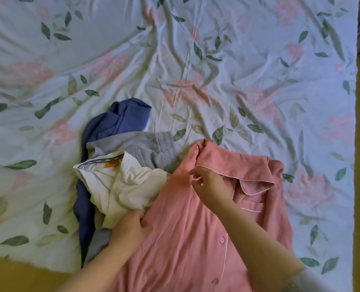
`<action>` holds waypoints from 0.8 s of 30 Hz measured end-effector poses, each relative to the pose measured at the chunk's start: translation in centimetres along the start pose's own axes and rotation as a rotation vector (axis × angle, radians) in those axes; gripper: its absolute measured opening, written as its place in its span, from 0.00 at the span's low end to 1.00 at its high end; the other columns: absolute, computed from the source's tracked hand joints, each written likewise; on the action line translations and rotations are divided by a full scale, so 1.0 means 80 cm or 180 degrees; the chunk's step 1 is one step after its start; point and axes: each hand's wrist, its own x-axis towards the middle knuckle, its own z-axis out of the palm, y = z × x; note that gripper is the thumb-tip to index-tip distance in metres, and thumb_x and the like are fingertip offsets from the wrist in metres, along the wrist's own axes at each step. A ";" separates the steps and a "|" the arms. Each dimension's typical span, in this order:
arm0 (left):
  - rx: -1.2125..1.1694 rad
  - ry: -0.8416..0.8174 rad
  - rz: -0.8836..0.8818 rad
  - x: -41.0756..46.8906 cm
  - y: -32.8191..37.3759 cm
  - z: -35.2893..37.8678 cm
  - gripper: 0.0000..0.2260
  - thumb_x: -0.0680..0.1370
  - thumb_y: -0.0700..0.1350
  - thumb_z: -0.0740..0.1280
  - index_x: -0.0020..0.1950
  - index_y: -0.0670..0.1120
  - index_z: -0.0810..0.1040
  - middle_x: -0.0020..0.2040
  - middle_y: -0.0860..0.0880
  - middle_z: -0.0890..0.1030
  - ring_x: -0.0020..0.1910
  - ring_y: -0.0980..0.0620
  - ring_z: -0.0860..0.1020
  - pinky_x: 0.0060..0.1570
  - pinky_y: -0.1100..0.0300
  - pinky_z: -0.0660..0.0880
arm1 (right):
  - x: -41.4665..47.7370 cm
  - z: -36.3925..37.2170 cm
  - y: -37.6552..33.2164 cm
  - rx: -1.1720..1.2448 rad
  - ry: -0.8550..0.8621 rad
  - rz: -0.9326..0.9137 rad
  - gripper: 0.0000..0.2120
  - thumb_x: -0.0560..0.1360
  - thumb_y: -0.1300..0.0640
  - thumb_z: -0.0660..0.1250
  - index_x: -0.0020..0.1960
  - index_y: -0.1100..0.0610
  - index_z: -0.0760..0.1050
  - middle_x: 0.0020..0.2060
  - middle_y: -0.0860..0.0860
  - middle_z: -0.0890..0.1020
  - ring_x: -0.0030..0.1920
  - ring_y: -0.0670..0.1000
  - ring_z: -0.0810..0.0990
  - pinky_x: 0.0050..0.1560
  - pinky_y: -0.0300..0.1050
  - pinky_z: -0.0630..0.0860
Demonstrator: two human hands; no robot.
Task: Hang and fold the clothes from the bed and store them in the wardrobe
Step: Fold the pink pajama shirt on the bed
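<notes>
A pink button-up pyjama shirt point(187, 234) with white piping lies front-up on the bed, collar toward the far side. My right hand point(208, 184) pinches its fabric just left of the collar. My left hand point(130, 228) grips the shirt's left edge, where it meets a crumpled white garment point(120, 186). Behind the white garment lie a grey garment point(145, 148) and a blue one point(120, 121), all in a loose pile.
The bed is covered by a wrinkled floral sheet point(196, 60) with pink flowers and green leaves. Its right edge point(355, 144) runs beside a brown floor, and the near left corner also shows floor point(17, 277).
</notes>
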 end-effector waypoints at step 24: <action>-0.0888 0.0716 0.0237 -0.008 -0.059 -0.100 0.17 0.80 0.47 0.65 0.32 0.42 0.69 0.27 0.51 0.69 0.30 0.51 0.70 0.32 0.54 0.62 | 0.050 0.012 -0.058 -0.1160 0.0243 -0.0792 0.05 0.79 0.60 0.60 0.53 0.56 0.74 0.52 0.51 0.78 0.44 0.57 0.77 0.40 0.48 0.71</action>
